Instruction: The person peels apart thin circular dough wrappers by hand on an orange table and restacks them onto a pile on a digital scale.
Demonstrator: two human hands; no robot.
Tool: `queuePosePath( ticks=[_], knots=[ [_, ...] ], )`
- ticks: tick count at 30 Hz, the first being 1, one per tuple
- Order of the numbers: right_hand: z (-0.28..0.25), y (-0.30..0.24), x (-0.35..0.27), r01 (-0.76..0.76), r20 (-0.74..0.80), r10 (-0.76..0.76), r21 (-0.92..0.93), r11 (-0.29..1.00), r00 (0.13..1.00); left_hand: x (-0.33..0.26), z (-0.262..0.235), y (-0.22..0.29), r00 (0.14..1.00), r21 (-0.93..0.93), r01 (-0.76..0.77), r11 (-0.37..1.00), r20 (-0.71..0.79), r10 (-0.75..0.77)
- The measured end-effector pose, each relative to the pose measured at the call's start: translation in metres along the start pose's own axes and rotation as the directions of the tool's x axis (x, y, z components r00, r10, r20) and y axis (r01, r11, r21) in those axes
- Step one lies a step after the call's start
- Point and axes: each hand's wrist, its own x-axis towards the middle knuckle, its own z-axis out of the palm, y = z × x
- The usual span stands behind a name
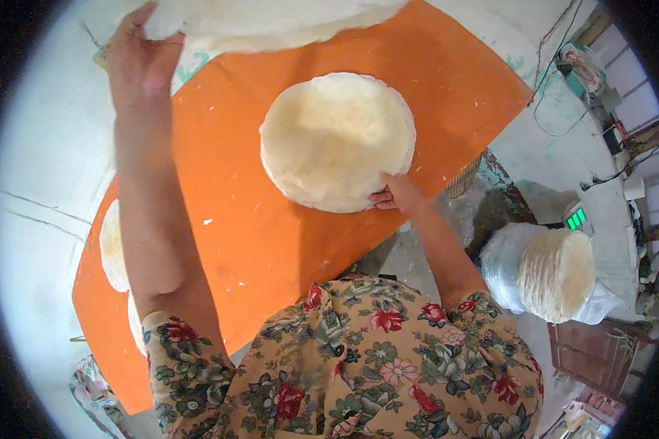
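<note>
A pale, thin round flatbread is raised at the top of the view, close to the camera and partly cut off. My left hand grips it by its left edge, fingers closed. Below it, another pale round flatbread with an uneven rim lies on the orange tabletop, seemingly over others; I cannot tell how many. My right hand pinches its lower right edge between thumb and fingers.
More pale rounds lie at the table's left edge, partly behind my left forearm. To the right stands a thick stack of rounds in clear plastic, beside a device with a lit green display. White crumbs dot the tabletop. Cables hang at the right.
</note>
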Motion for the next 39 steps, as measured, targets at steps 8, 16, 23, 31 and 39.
queuePosePath(
  ticks=[8,16,23,31,39],
  knots=[
    [0.022,-0.007,-0.015,-0.002,-0.007,0.002,-0.048,0.999,1.000,-0.160,0.045,-0.139,0.616,-0.688,0.681,0.250,0.354,-0.704],
    [0.024,-0.012,-0.022,-0.033,-0.059,0.031,-0.030,0.999,0.998,-0.246,0.048,-0.174,0.171,-0.351,0.936,0.035,0.368,-0.914],
    [0.017,0.002,-0.012,-0.063,-0.176,0.099,0.201,0.978,0.979,-0.258,0.042,-0.164,0.084,-0.146,0.989,0.024,0.417,-0.905],
    [0.024,-0.010,-0.065,0.281,-0.377,-0.394,-0.322,0.904,0.838,-0.291,-0.031,-0.126,0.304,-0.128,0.952,0.277,0.347,-0.887],
    [0.212,-0.057,-0.063,0.361,0.305,-0.229,-0.507,0.783,0.924,-0.461,-0.164,0.011,-0.024,-0.585,0.810,-0.043,0.040,-0.999]
  ],
)
